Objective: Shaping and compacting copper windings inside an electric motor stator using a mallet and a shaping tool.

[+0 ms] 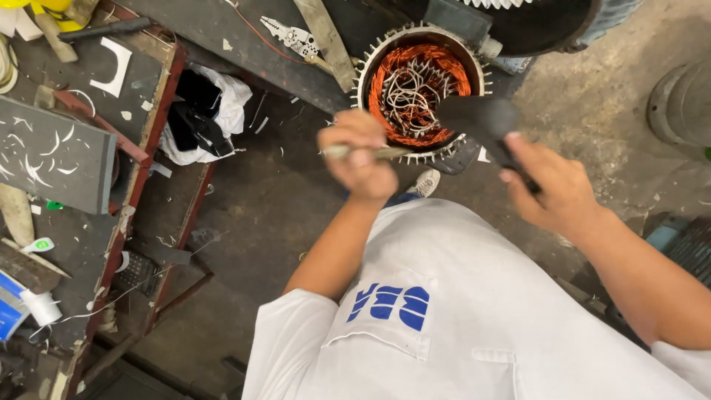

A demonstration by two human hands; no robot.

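Observation:
A round motor stator (379, 65) with orange copper windings and white wire ends stands on the floor in front of me. My left hand (361, 157) is closed around a thin flat rod (391, 152), held level just below the stator's rim. My right hand (557, 190) grips the handle of a black mallet (478, 118), whose head hangs over the stator's lower right edge. Both hands are blurred.
A red-framed workbench (141, 159) at the left carries a dark slab, paper scraps and tape rolls. A white and black cloth (204, 115) lies beside it. Pliers (292, 35) rest on a dark plank at the top. Concrete floor spreads to the right.

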